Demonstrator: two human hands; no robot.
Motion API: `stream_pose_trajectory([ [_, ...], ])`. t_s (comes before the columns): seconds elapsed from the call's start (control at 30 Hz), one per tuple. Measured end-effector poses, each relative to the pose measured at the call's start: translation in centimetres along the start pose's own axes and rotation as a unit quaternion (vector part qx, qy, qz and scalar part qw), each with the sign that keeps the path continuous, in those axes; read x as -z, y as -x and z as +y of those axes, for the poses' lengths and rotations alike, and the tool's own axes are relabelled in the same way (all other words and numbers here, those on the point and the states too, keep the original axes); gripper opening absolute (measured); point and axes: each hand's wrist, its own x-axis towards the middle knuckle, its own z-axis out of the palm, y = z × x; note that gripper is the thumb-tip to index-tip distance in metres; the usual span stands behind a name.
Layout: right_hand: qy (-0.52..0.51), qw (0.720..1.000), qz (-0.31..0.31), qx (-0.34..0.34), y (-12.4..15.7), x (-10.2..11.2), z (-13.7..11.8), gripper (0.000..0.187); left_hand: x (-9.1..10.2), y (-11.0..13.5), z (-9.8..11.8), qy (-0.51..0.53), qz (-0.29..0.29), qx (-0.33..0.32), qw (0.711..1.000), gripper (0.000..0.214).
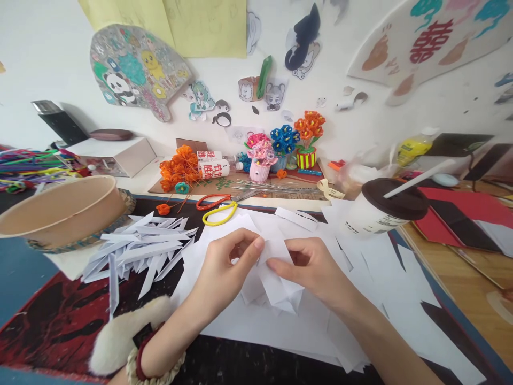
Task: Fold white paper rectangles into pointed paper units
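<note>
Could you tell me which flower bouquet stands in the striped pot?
The rightmost, orange-red fuzzy-wire bouquet, in the red-and-yellow striped pot; blue bouquet and pink bouquet stand left.

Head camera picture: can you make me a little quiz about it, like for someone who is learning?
1. True or false: the left hand and the right hand both pinch the white paper piece.
2. Which colours are the handles of the scissors? A) yellow and orange B) blue and green C) both black
3. On which side of the hands does the pile of folded paper strips lie?
Key: 1 true; 2 A; 3 the person's left.
</note>
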Motion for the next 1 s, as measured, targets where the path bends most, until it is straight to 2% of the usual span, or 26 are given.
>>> stream_pose_trajectory([
  [0.1, -0.001, 1.0, 0.005, -0.001, -0.01, 0.03, -0.09, 0.036, 0.06, -0.04, 0.1, -0.007, -0.018, -0.003, 1.0, 0.024],
  [0.3, -0.013, 1.0, -0.011, -0.008, -0.06, 0.03, 0.03, 0.033, 0.09, -0.04, -0.22, -0.004, -0.014, -0.004, 1.0, 0.027],
  [0.43, -0.002, 1.0, 0.004, -0.006, -0.09, 0.02, 0.19, 0.038, 0.1, -0.22, -0.3, -0.011, -0.019, -0.005, 1.0, 0.024],
  [0.67, -0.037, 0.999, 0.015, -0.002, 0.08, 0.12, -0.22, 0.035, 0.47, -0.15, 0.04, -0.069, -0.072, -0.025, 0.995, 0.031],
  [0.87, -0.057, 0.998, 0.005, -0.009, -0.05, 0.35, -0.36, 0.035, 0.38, -0.11, 0.06, -0.112, -0.059, -0.038, 0.991, 0.035],
  [1.0, -0.067, 0.997, -0.036, -0.004, -0.02, 0.45, -0.45, 0.035, 0.24, -0.19, -0.03, -0.104, -0.052, -0.051, 0.992, 0.03],
])
